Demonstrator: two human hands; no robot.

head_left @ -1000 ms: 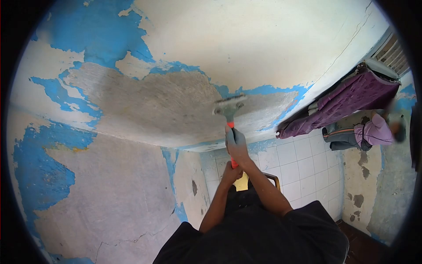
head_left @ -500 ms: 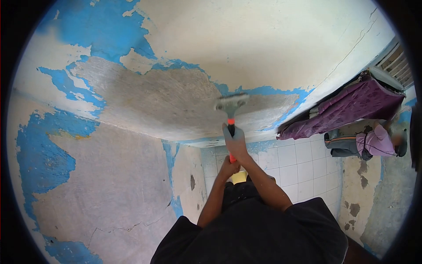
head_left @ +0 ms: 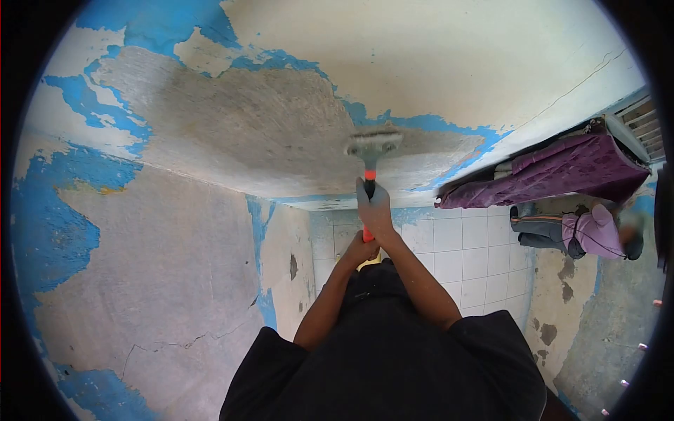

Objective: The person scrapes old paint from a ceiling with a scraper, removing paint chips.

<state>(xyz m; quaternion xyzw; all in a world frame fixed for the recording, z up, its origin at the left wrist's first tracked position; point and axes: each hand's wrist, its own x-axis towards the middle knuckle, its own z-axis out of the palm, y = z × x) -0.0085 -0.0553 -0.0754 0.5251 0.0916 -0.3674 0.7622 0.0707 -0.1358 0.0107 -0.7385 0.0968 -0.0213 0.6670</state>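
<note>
A wide-bladed scraper [head_left: 373, 146] with a red and black handle is held out in front of me, its blade at the wall just below a ragged blue paint edge. My right hand [head_left: 375, 212] is wrapped around the upper handle, close under the head. Lower down, my left hand [head_left: 360, 251] grips the handle's end. Around the blade lies a bare grey patch [head_left: 246, 119], bordered by blue paint [head_left: 281, 62] and cream paint [head_left: 435, 56]. Whether the blade edge touches the wall cannot be made out.
On the left, another wall [head_left: 175, 259] shows grey plaster, blue remnants and a crack. A purple cloth [head_left: 562, 168] hangs at the right near a louvred opening [head_left: 640, 126]. A person in a pink top [head_left: 597, 230] is beyond it. White floor tiles [head_left: 449, 245] lie below.
My view has shifted, so the walls and cloth sit higher in the picture. The scraper and both hands also appear higher, with the same two-handed grip.
</note>
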